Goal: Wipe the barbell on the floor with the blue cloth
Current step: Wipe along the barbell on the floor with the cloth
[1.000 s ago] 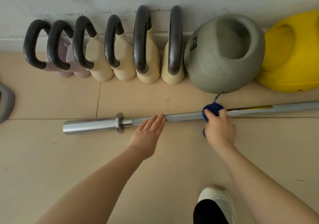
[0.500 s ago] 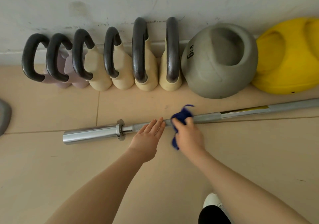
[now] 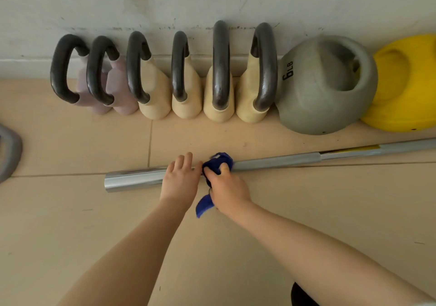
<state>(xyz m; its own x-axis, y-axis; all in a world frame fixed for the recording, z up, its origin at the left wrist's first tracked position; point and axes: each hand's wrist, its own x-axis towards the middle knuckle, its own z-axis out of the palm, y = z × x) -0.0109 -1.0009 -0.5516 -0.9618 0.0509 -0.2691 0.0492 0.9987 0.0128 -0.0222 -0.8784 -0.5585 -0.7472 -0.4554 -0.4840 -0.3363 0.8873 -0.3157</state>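
A long silver barbell [image 3: 278,161] lies on the tan floor, running from its thick sleeve end at the left to the right edge of the view. My right hand [image 3: 227,189] grips the blue cloth [image 3: 218,162], which is bunched around the shaft; one cloth end hangs below my wrist. My left hand [image 3: 180,179] rests flat on the bar with straight fingers, just left of the cloth, and hides the collar.
Several kettlebells with dark handles [image 3: 220,70] stand in a row along the white wall. A grey 6 lb kettlebell [image 3: 323,86] and a yellow one [image 3: 405,86] sit close behind the bar. A grey object [image 3: 9,155] lies at the left edge.
My right hand slid the cloth leftward along the shaft until it met my left hand. The left hand stayed on the bar near the collar.
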